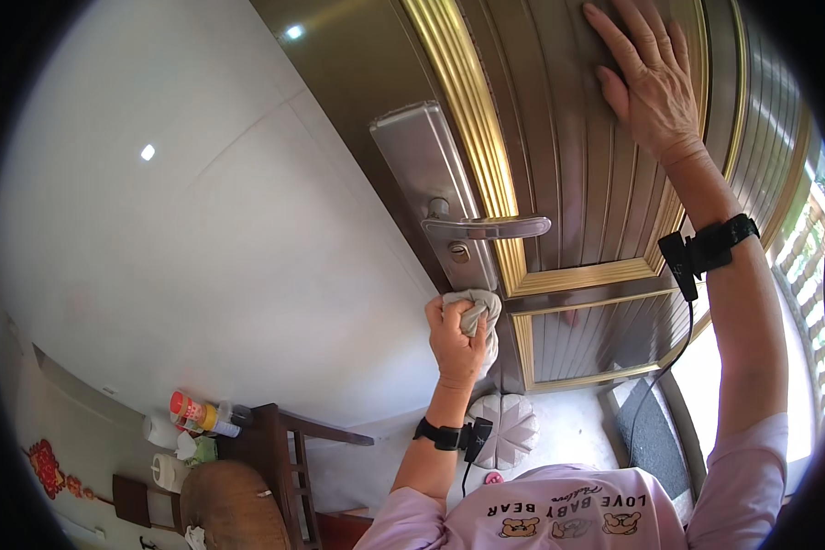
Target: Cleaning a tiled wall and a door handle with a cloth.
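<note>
My left hand (460, 350) is closed around a crumpled grey-beige cloth (480, 308). It presses the cloth to the door edge just under the lower end of a metal lock plate (426, 158). A lever handle (488, 227) juts to the right from this plate, with a key cylinder (459, 252) below it. Higher up on the right, my right hand (653, 82) lies flat on the brown panelled door (557, 137), fingers spread and holding nothing. Gold ribbed moulding (474, 117) frames the panel between the lock plate and my right hand.
A pale wall (247, 240) fills the left side. At lower left stand a dark wooden table (251, 440) with bottles (203, 416) and a rounded brown chair back (230, 505). A round cushion (503, 430) is on the floor by the door; a grey mat (650, 419) lies at the threshold.
</note>
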The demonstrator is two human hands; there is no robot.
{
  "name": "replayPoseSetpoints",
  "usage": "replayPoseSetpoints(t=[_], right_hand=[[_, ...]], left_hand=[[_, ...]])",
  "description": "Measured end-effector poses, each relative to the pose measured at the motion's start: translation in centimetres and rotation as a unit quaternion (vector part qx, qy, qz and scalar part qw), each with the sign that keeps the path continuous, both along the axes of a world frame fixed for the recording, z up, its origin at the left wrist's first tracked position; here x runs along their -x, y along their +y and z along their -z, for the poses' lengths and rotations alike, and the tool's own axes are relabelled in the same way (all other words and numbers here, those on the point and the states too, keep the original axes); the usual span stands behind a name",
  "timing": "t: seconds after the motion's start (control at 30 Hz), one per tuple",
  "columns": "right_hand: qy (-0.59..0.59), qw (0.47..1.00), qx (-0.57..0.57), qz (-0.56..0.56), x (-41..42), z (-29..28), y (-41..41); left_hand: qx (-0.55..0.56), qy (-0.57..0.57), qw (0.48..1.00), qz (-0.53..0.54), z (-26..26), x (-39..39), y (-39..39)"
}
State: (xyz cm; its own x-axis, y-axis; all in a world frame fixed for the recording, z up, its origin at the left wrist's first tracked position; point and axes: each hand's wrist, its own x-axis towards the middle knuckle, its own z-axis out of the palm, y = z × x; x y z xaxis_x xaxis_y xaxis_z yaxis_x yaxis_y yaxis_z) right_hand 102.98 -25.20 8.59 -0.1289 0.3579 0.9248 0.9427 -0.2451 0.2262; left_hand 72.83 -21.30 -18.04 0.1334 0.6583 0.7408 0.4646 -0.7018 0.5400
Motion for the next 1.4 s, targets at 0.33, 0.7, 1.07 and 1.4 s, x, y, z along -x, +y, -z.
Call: replayPoseSetpoints(t=[0.33,0.7,1.07,1.4], right_hand=[[0.013,1.0,-0.013,-0.017,0.1,0.1,0.2],[0.014,1.0,-0.02,-0.011,-0.4,0.0,0.2],[0.02,1.0,-0.003,-0.024,0.2,-0.2,-0.3],[0.014,0.999,-0.009,-0.034,0.0,-0.3,0.1]], left_hand=[[-0.151,0.004,0.986,-0.072,-2.9,-4.1,0.1],[-0.071,0.001,0.997,0.031,-3.0,-2.1,-2.9],[-0.308,0.164,0.937,0.017,-8.9,-8.1,0.7],[-0.264,0.193,0.944,0.044,1.4,-7.5,1.0]])
